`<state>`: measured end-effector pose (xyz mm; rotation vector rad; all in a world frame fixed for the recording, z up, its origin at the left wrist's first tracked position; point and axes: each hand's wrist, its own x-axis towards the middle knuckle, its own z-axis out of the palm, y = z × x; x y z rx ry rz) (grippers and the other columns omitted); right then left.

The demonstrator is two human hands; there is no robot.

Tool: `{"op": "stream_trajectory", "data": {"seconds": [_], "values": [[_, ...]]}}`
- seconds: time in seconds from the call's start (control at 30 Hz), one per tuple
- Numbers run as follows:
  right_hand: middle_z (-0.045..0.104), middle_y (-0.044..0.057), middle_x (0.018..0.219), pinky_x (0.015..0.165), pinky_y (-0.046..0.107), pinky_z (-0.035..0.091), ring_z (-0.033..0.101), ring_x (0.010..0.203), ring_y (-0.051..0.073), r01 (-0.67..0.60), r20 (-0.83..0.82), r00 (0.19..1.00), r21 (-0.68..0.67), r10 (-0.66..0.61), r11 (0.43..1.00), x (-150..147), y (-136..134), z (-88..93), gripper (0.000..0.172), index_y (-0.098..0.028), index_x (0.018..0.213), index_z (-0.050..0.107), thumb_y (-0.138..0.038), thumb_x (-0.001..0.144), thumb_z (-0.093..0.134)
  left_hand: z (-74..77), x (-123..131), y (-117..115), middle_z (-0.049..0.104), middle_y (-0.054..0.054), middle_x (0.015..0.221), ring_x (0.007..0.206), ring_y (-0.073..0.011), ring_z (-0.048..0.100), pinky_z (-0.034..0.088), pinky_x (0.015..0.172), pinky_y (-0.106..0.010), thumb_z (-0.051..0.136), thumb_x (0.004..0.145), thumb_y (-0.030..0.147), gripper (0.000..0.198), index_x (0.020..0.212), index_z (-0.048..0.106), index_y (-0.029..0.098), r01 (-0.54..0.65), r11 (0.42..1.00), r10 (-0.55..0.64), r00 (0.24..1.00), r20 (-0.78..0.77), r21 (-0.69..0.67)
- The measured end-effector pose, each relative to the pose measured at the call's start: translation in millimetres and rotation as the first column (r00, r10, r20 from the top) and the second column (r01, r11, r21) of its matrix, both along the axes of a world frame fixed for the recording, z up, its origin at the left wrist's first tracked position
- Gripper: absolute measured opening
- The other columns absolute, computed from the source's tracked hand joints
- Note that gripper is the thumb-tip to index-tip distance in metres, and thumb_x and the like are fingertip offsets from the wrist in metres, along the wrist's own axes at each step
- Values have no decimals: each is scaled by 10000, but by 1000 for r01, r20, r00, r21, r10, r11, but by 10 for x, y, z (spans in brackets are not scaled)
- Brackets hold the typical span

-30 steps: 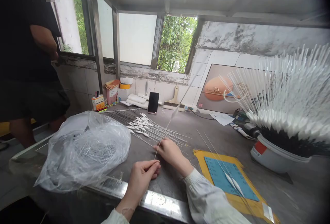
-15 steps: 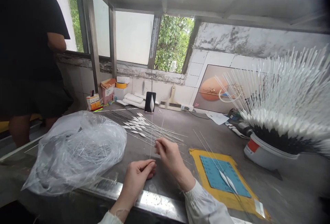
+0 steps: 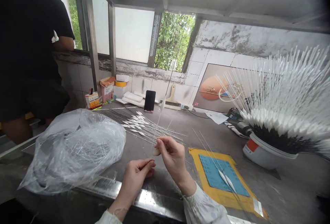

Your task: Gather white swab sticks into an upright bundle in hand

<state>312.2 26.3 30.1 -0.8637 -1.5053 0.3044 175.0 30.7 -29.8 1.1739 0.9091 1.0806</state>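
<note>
My left hand (image 3: 138,176) rests near the front edge of the grey table (image 3: 180,138), fingers pinched on the lower end of a thin rod. My right hand (image 3: 171,155) is raised a little above it, fingers pinched on the same thin rod (image 3: 165,95). The rod carries a white spindle-shaped float body and leans up and to the right towards the window. Just beyond my hands lies a fan of similar rods with white bodies (image 3: 139,125). Two more white-bodied rods (image 3: 227,181) lie on a blue mat with a yellow border (image 3: 219,174) to my right.
A crumpled clear plastic bag (image 3: 74,148) of thin rods fills the left. A white pot (image 3: 268,148) at right holds several upright white rods. A black phone (image 3: 150,101), boxes and a scraper stand along the back wall. A person in black (image 3: 31,55) stands at far left.
The rod swung from leaning right to upright, then back to leaning right. My right hand rose and turned slightly. The person at left shifted their arm.
</note>
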Motion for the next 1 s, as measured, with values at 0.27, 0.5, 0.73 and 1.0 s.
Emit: {"op": "stream_trajectory", "data": {"seconds": [0.27, 0.5, 0.73, 1.0], "values": [[696, 43, 789, 598, 265, 575, 696, 636, 155, -213, -24, 976, -301, 216, 929, 87, -36, 147, 173, -169, 973, 615, -303, 926, 517, 39, -19, -14, 753, -106, 868, 796, -252, 698, 569, 750, -351, 717, 720, 488, 407, 921, 767, 137, 4, 1000, -4, 999, -35, 23], [726, 49, 824, 485, 215, 508, 658, 524, 124, -170, 56, 977, -379, 206, 910, 41, -44, 233, 208, -175, 1020, 598, -335, 909, 527, 43, -14, -13, 752, -100, 827, 767, -240, 688, 553, 690, -310, 711, 715, 512, 416, 910, 774, 149, -2, 999, 6, 997, -71, 50], [699, 63, 781, 523, 214, 465, 634, 589, 118, 138, 424, 904, -417, 58, 899, 56, 227, 25, 494, -147, 974, 616, -374, 1020, 179, 20, 12, 4, 748, -102, 810, 737, -226, 683, 559, 673, -305, 715, 701, 515, 435, 912, 774, 140, -18, 998, 20, 999, -48, 52], [651, 54, 818, 713, 319, 479, 613, 743, 164, 397, 695, 718, -354, -46, 847, -99, 939, -54, 90, -124, 762, 609, -188, 809, 653, 63, 17, -20, 755, -128, 856, 761, -223, 699, 567, 683, -303, 733, 680, 500, 440, 913, 769, 128, -49, 999, 49, 998, -50, 7]]}}
